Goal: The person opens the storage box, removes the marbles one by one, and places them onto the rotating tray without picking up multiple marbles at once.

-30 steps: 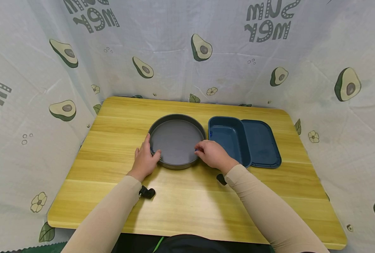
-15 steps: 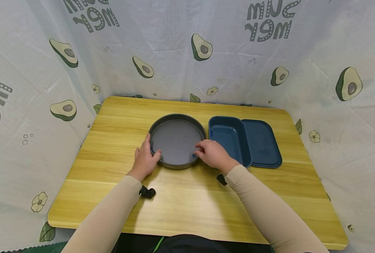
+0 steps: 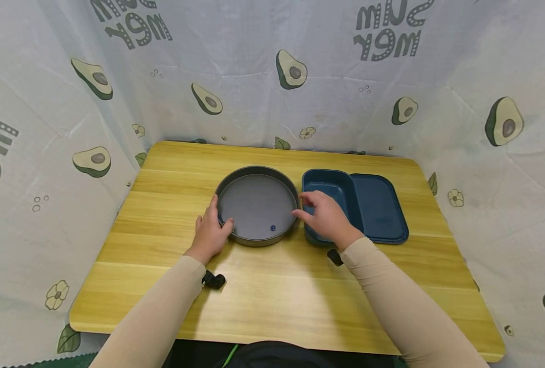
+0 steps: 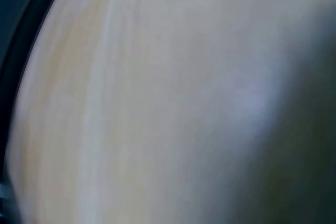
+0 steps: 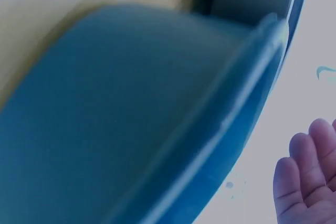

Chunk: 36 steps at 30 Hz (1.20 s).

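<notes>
A round grey cake pan [image 3: 257, 204] lies near the middle of the table. My left hand [image 3: 209, 236] holds it at the near left rim, thumb over the inside edge and fingers along the outside wall. Inside the pan, toward the near right, sits a small blue bead [image 3: 273, 228]. My right hand [image 3: 324, 217] hovers over the left side of a dark blue rectangular box [image 3: 356, 207], thumb and fingers apart with nothing between them. The right wrist view has the box's wall [image 5: 105, 108] close up, with straight fingers [image 5: 304, 166] beside it.
A flat dark blue lid [image 3: 382, 209] lies against the right side of the box. The wooden table [image 3: 263, 301] has a patterned curtain [image 3: 249, 51] behind it. The left wrist view is mostly blurred.
The right hand let go of the blue bead, which dropped into the pan and moved left across its floor. That hand then moved right, over the box. The left hand has stayed put.
</notes>
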Motion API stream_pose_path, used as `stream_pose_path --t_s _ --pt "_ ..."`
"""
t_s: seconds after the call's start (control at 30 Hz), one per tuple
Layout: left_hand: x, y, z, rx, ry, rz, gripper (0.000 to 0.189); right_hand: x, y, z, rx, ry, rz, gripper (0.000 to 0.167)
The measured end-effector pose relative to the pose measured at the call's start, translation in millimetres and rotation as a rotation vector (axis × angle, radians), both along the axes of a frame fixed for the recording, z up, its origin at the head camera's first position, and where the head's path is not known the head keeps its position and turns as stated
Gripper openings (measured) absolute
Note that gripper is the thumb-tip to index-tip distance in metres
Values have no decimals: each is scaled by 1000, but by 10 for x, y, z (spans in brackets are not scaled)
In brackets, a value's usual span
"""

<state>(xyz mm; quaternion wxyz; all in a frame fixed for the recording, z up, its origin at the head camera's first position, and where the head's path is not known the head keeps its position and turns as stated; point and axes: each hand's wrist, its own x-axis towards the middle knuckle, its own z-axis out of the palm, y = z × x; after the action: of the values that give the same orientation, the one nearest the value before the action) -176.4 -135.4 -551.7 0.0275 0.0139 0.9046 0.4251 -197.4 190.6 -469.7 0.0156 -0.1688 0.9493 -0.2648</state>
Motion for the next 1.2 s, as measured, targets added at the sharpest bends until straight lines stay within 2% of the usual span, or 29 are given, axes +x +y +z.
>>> stream_pose_path --t_s 0.27,0.63,0.87,1.07,1.2 --pt "0 -4 -12 9 -4 -4 89 -60 235 49 53 8 -16 62" --pt "-6 5 -9 2 -8 -3 89 -131 451 64 136 -68 -51 62" --pt "-7 6 -7 -3 -9 -6 88 -193 504 30 191 -129 -53 67" --pt "-14 -1 -16 -5 -7 -11 88 -253 482 26 246 -195 -15 72" --pt "-14 -1 -23 -4 -5 -12 88 -291 435 0 291 -260 46 66"
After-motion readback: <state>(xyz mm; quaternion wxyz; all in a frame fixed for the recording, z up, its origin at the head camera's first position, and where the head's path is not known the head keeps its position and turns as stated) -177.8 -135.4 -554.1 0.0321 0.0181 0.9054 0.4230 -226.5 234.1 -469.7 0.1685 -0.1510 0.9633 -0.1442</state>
